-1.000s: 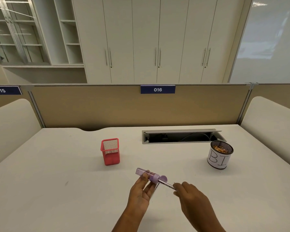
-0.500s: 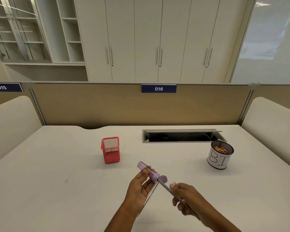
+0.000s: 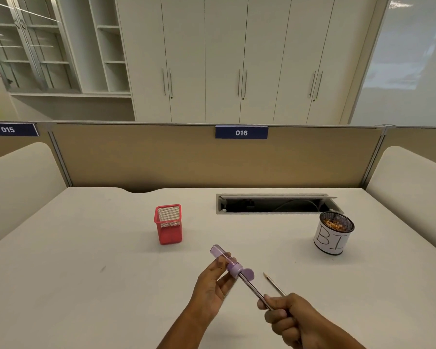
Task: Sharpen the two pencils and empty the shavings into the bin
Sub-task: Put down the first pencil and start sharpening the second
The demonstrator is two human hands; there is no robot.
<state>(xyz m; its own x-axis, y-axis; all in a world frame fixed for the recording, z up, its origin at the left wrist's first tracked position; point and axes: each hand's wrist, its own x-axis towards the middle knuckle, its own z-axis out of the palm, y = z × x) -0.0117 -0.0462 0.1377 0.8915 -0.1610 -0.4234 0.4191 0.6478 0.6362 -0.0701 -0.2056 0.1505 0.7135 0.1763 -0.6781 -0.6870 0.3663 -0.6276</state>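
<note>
White desk [image 3: 86, 273], lower centre | left hand [image 3: 212, 285] grips sharpener [image 3: 224, 258] | right hand [image 3: 287, 321] grips pencil [image 3: 252, 288], axis lower-right to upper-left, tip in sharpener

Place: an open-plan office, seen at one numbered desk bay.
Counter: a wide pale counter [image 3: 86, 248] with a flip-lid cable hatch [image 3: 275, 204] sunk near its far edge.
Dividers: a tan partition [image 3: 161, 159] along the back, with rounded cream side screens [image 3: 15, 177] on both sides.
Numbering: blue plates reading 016 [image 3: 241, 133] and 015 [image 3: 8, 129] on the partition tops.
Storage: tall white cupboards [image 3: 224, 59] with bar handles, open shelves [image 3: 113, 46] and a glass-door cabinet [image 3: 23, 46] behind.
Desk ware: a red mesh pen pot [image 3: 168, 224] stands on the counter.
</note>
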